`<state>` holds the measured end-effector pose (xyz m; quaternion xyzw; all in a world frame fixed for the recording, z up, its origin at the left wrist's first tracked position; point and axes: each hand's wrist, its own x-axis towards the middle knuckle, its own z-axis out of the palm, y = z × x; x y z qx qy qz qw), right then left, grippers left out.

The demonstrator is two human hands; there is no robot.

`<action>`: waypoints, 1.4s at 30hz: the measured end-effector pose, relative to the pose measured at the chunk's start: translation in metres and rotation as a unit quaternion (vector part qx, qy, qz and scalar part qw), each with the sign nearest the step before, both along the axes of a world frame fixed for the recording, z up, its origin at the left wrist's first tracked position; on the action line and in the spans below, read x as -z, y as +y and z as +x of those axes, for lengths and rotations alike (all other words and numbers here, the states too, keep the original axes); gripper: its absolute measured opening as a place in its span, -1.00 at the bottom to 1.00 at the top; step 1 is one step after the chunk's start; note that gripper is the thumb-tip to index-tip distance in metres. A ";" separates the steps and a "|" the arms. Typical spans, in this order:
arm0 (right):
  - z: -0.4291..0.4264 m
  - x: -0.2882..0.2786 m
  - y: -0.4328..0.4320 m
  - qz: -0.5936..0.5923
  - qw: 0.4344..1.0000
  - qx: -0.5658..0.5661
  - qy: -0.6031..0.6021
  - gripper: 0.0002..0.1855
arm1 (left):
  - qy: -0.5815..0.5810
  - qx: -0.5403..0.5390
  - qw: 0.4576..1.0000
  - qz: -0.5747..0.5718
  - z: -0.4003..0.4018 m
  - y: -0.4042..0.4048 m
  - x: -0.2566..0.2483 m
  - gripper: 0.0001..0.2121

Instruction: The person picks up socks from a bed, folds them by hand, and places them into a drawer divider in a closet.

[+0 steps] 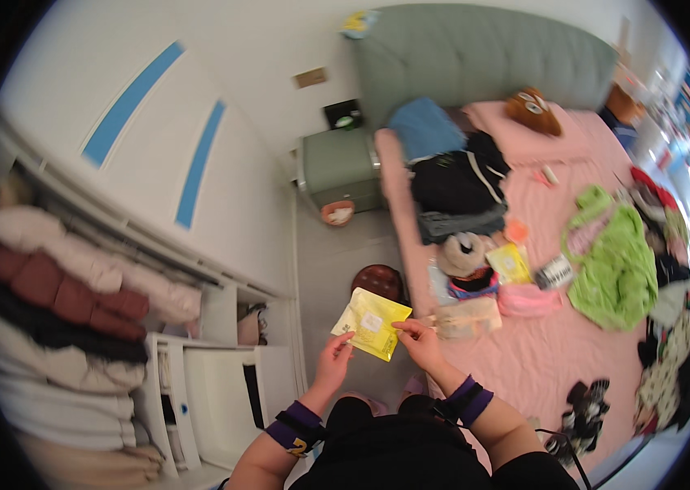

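A flat yellow and white packet (375, 334) with printed writing is held out in front of my body, between both hands. The thumb and fingers of my left hand (335, 355) pinch its lower left corner. My right hand (421, 343) grips its right edge. Beneath and beyond the packet are the grey floor (326, 269) and a round dark red stool (377, 282) with a padded top. To the right, a similar yellow packet (510, 263) lies on the pink bed sheet (504, 361), near a pink pouch (528, 300) and a beige fluffy ring-shaped item (462, 254).
At left, a wardrobe holds hanging coats (75, 288) above an open white drawer (222, 398). A green nightstand (338, 165) stands beside the bed's headboard (479, 55). Dark folded clothes (458, 184), a green fleece garment (614, 263) and a brown plush cushion (533, 111) lie on the bed.
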<state>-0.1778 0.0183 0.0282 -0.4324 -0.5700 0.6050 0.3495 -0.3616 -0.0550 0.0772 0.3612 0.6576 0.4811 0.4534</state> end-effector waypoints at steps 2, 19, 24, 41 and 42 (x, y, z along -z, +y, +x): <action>-0.037 -0.018 -0.004 0.052 0.996 -0.068 0.018 -0.78 | 0.017 -0.058 0.998 0.023 -0.029 -0.028 -0.005 -0.78; -0.296 -0.030 -0.156 0.105 0.854 -0.499 -0.104 -0.77 | -0.001 -0.453 0.891 0.017 -0.184 -0.268 0.035 -0.77; -0.327 -0.008 -0.174 0.128 0.817 -0.523 -0.208 -0.72 | -0.013 -0.460 0.888 0.002 -0.205 -0.286 0.077 -0.78; -0.334 0.019 -0.166 0.453 0.603 -0.529 -0.390 -0.84 | -0.073 -0.311 0.935 -0.157 -0.230 -0.250 0.169 -0.73; -0.334 0.018 -0.165 0.468 0.608 -0.519 -0.376 -0.83 | -0.081 -0.301 0.935 -0.171 -0.230 -0.250 0.171 -0.73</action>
